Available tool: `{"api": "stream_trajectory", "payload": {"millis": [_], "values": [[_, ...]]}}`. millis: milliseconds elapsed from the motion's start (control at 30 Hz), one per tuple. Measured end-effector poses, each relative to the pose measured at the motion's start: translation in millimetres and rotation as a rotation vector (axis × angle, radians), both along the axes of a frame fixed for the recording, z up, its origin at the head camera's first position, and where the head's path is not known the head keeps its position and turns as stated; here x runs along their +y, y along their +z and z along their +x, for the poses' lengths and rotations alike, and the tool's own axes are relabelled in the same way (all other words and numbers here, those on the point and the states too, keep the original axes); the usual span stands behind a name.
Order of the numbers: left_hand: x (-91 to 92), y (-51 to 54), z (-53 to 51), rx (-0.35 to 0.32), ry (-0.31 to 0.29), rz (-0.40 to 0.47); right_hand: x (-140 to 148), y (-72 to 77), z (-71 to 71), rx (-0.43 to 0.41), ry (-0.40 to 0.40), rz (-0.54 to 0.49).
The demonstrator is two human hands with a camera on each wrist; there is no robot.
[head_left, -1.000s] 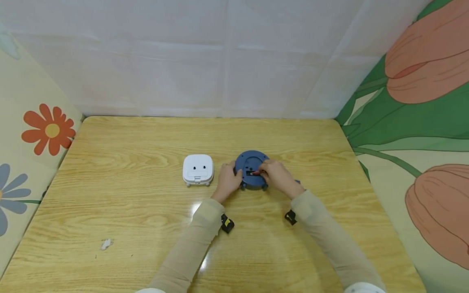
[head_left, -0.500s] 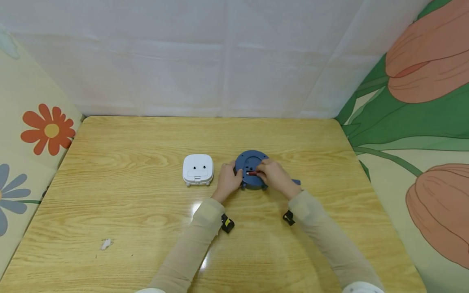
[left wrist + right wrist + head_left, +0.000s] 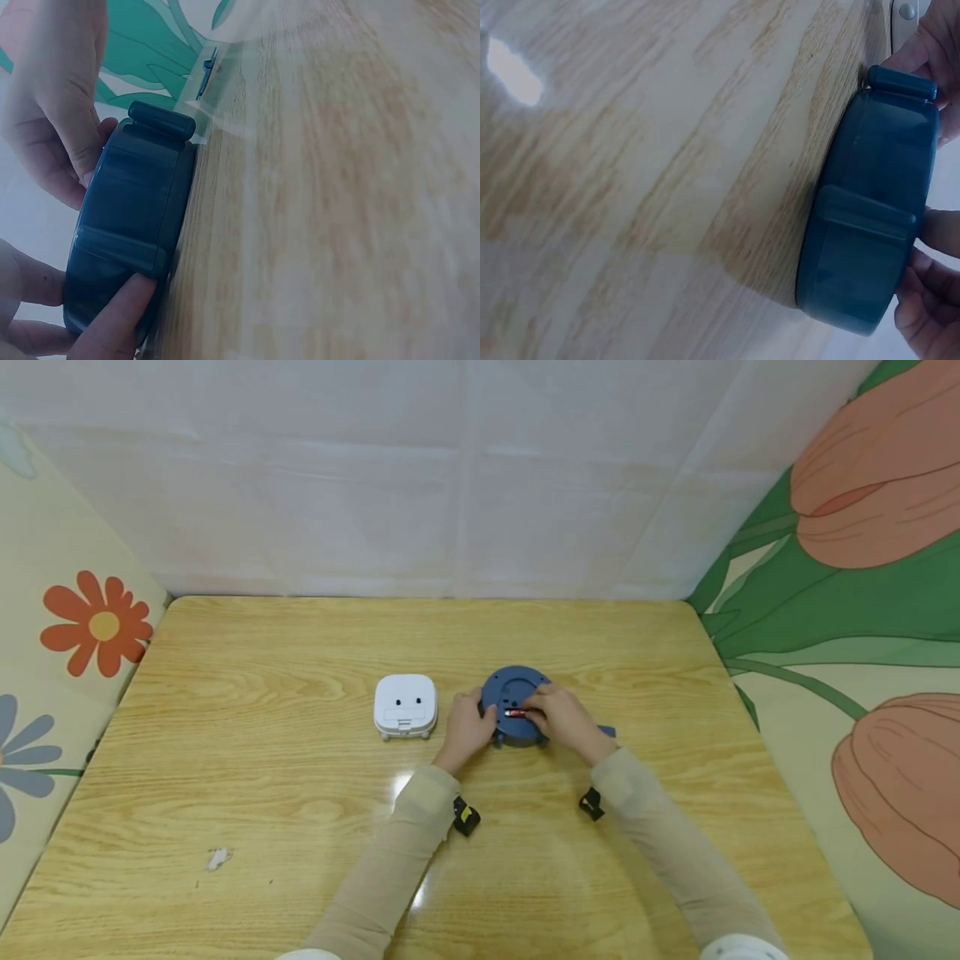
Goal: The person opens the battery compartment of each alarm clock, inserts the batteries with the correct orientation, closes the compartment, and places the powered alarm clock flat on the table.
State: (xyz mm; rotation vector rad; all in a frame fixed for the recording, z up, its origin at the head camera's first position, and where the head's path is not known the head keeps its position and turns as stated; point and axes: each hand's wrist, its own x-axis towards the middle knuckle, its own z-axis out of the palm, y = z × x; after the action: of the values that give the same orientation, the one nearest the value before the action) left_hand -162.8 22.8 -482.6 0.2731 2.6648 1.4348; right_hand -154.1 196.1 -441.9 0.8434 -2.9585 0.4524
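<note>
A round dark-blue clock-like device lies back side up on the table, with two stubby feet toward me. My left hand grips its left edge; in the left wrist view the thumb lies along the side wall. A red battery sits at the slot in the device's back. Curled fingers of my right hand pinch the battery's right end and partly cover it. From the right wrist view, the device's side hides the battery and most of the fingertips.
Left of the hands stands a white rounded-square device with small feet. A flat blue piece lies just right of my right hand, partly hidden. A whitish mark shows on the wooden table at front left.
The red battery has come more into view and now lies level along the slot. My right hand has shifted slightly left; the left hand keeps its grip on the device.
</note>
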Motion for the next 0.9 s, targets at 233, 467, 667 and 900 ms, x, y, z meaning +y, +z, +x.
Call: {"api": "stream_trajectory", "payload": {"millis": [233,467,667,900], "values": [[0.0,-0.3,-0.1,-0.001,-0.008,0.019,6.5,2.8,0.5,-0.051,-0.079,-0.022],[-0.5,-0.9,0.2,0.032,-0.001,0.004,7.7,6.5,-0.3,-0.123,-0.182,-0.005],[-0.2,-0.9,0.1,0.022,-0.004,0.007,3.0,5.8,-2.6,-0.15,-0.209,0.08],[0.2,1.0,0.6,0.014,0.003,0.009,-3.0,4.5,-4.2,-0.127,-0.18,0.158]]}}
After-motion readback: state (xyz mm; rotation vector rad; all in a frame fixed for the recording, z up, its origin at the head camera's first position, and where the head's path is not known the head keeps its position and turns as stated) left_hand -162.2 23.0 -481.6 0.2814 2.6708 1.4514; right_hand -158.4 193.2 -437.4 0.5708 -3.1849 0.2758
